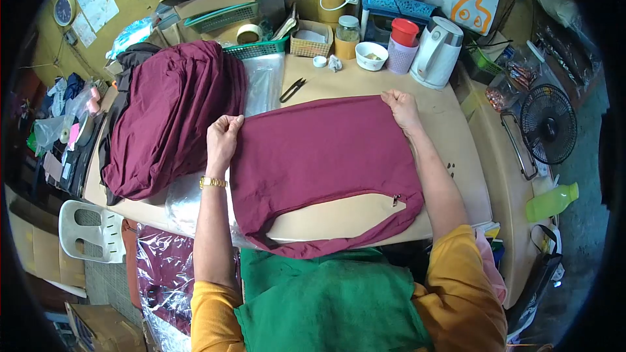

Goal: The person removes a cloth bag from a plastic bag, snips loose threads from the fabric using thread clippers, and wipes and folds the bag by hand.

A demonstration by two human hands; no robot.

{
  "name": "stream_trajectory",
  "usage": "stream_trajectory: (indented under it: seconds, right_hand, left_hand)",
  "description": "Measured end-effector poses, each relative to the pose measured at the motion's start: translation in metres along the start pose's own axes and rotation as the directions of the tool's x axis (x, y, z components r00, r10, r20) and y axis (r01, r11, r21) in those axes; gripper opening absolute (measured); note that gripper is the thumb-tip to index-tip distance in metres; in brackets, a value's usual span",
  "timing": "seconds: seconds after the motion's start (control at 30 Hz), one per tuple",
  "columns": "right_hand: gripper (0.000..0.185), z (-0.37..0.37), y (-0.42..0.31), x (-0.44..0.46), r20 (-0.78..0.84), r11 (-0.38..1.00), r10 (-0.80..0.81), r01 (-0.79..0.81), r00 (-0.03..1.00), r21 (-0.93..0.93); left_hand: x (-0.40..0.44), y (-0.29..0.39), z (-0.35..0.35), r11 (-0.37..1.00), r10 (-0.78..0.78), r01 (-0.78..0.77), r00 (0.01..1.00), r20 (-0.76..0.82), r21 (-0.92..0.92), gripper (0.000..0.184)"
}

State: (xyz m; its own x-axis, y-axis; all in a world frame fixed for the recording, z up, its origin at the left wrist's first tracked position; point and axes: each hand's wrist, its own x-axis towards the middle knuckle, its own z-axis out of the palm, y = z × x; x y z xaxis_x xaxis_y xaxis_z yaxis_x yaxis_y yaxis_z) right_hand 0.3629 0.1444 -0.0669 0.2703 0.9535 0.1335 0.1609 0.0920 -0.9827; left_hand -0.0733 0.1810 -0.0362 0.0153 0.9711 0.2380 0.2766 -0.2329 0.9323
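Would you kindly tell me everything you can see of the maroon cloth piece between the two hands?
The maroon cloth piece is plain, soft-looking woven fabric, lightly creased, with a broad body and a strap-like band curving along the near side, leaving a gap. A small zip pull sits near the gap's right end. It is spread over the brown tabletop, its band reaching the near edge. The left hand and right hand pinch its far corners.

A maroon fabric shoulder bag (319, 150) lies spread out on the counter (450, 124), its strap (313, 246) looping along the near edge, a zipper pull (395, 201) near its right end.
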Motion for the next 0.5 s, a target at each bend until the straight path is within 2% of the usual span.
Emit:
stream_trajectory:
  seconds: [0.03,0.07,0.1,0.13,0.17,0.2,0.23,0.27,0.3,0.33,0.37,0.4,0.43,0.5]
  right_hand:
    - [0.021,0.0,0.001,-0.005,-0.045,0.998,-0.061,0.06,0.997,-0.012]
    - [0.021,-0.003,-0.001,-0.006,-0.049,0.999,-0.048,0.047,0.998,-0.016]
    - [0.019,-0.008,-0.004,-0.001,-0.03,0.97,-0.03,0.022,0.999,-0.241]
    - [0.018,-0.008,-0.01,-0.003,-0.024,0.937,-0.016,0.007,1.0,-0.35]
    - [0.017,-0.009,-0.016,-0.005,-0.017,0.891,-0.002,-0.006,1.0,-0.455]
    - [0.017,0.001,-0.031,-0.013,-0.074,0.839,-0.277,0.203,0.958,-0.505]
    - [0.018,0.008,-0.048,-0.019,-0.112,0.729,-0.534,0.389,0.838,-0.564]
    - [0.02,0.01,-0.066,-0.028,-0.049,0.625,-0.629,0.468,0.776,-0.624]
    - [0.023,0.012,-0.082,-0.041,0.025,0.51,-0.709,0.536,0.705,-0.673]
    - [0.022,0.014,-0.096,-0.061,0.083,0.753,-0.433,0.411,0.898,-0.514]
    - [0.021,0.017,-0.101,-0.083,0.202,0.914,-0.125,0.192,0.971,-0.359]
    - [0.024,0.016,-0.096,-0.1,0.353,0.828,-0.233,0.375,0.906,-0.417]
    - [0.03,0.017,-0.112,-0.125,0.462,0.688,-0.21,0.466,0.861,-0.556]
    - [0.035,0.013,-0.112,-0.159,0.54,0.575,0.024,0.431,0.841,-0.696]
  left_hand:
    - [0.001,-0.003,-0.001,1.0,-0.022,0.022,1.0,-0.006,-0.018,0.026]
    - [0.001,-0.007,0.0,0.998,-0.046,0.046,0.999,-0.01,-0.036,0.027]
    - [-0.002,0.003,0.003,0.998,-0.037,0.036,0.999,-0.015,-0.052,0.028]
    - [0.002,0.005,0.004,1.0,0.021,-0.02,0.999,-0.05,0.02,0.024]
    - [0.006,0.006,0.006,0.967,0.195,-0.174,0.975,-0.105,0.187,0.019]
    - [0.006,0.014,0.007,0.883,0.371,-0.306,0.919,-0.13,0.355,0.016]
    - [-0.008,0.053,0.008,0.682,0.539,-0.362,0.836,-0.102,0.635,0.017]
    - [-0.021,0.075,0.012,0.647,0.583,-0.421,0.811,-0.056,0.636,0.019]
    - [-0.037,0.09,0.017,0.666,0.572,-0.522,0.816,0.084,0.533,0.021]
    - [-0.06,0.103,0.023,0.644,0.509,-0.597,0.801,0.314,0.479,0.028]
    - [-0.081,0.099,0.026,0.619,0.426,-0.651,0.749,0.508,0.44,0.04]
    - [-0.107,0.106,0.027,0.611,0.288,-0.63,0.741,0.607,0.479,0.046]
    - [-0.128,0.102,0.028,0.57,0.19,-0.614,0.745,0.639,0.546,0.051]
    - [-0.146,0.089,0.021,0.545,0.123,-0.556,0.793,0.596,0.628,0.05]
